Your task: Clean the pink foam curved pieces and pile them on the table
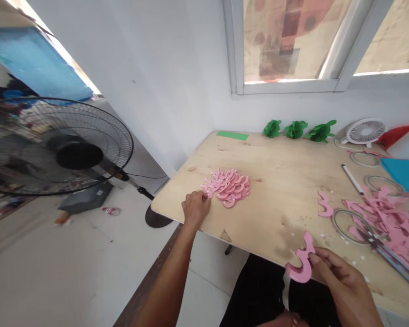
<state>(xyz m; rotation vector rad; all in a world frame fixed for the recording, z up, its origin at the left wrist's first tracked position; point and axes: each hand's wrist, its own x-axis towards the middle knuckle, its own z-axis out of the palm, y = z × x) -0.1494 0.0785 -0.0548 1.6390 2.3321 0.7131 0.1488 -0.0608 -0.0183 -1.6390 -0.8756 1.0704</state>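
Note:
My left hand (pixel 196 209) rests at the table's near left edge, fingers curled in, with the fingertips closed on a pink curved piece (pixel 208 192) at the border of a pile. That pile (pixel 233 186) is made of many small pink crescent-like pieces, overlapping one another. Lower right, my right hand (pixel 344 281) pinches a larger pink wavy cutout (pixel 303 261) between thumb and fingers, just over the near table edge. A similar pink wavy piece (pixel 325 204) lies flat beyond it.
Pink scraps (pixel 395 218) cover the table's right side, beside a grey ring (pixel 351 227) and a white marker (pixel 352 179). Green paper shapes (pixel 295 129), a green strip (pixel 232 135) and a small white fan (pixel 366 131) line the back. A large black fan (pixel 78 152) stands left.

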